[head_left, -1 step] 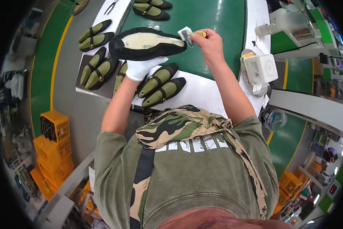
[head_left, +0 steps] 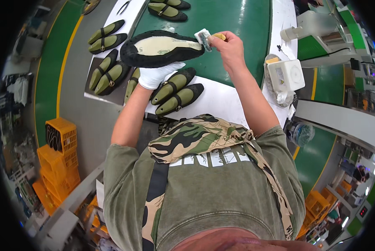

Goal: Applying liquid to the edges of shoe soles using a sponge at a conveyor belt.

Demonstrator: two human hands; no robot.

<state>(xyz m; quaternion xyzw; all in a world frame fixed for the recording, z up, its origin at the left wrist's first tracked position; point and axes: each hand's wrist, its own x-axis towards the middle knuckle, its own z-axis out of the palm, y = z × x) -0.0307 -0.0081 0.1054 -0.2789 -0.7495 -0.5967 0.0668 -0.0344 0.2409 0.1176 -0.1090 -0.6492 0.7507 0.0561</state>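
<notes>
Shoe [head_left: 164, 46] held sole up

Head view: gloved left hand [head_left: 154, 77] clamped round it above the worktop's [head_left: 254, 25] left side; right hand [head_left: 228, 49] pinching a white pad [head_left: 203, 37] at its right end. Olive shoes [head_left: 181, 99] lie at the near edge.

A black shoe [head_left: 162, 44] is held cream underside up, a white pad [head_left: 202, 36] at its right end.

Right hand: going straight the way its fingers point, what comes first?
Probably the black shoe in the gloved left hand, met by the white pad in the right hand; whether they touch is unclear.
</notes>
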